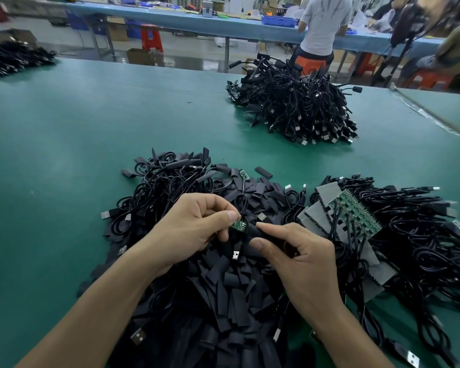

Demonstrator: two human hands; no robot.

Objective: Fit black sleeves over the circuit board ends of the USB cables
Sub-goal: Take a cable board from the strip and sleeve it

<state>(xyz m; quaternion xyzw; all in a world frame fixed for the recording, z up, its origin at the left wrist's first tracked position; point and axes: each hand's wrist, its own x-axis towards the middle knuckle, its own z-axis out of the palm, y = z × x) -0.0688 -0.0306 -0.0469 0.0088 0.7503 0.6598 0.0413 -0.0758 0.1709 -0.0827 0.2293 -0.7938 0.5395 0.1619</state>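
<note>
Currently pinching a small green circuit board (238, 225) at the end of a thin black USB cable (242, 201) with the left hand (194, 224), thumb and forefinger clamped on it, other fingers curled under. Gripping a short black tubular sleeve (253, 231) in the right hand (300, 258), thumb and forefinger closed round it, sleeve mouth touching the board's right end; cannot tell how far on it is. Holding both just above a heap of loose flat black sleeves (223, 282) mixed with coiled black cables (154, 192), all on a green table mat (64, 155). Just right of the hands: row of green circuit boards (355, 212) side by side, grey backing panels (316, 216) beside them, more black cables (422, 235) trailing right. Farther back, right of centre: big mound of black cables (292, 107), silver USB plugs along its near edge. Far left corner: another dark cable pile (11, 57). Beyond the table: long blue workbench (170, 17), red plastic stool (152, 37), person in a grey T-shirt (324, 22) standing with back turned
</note>
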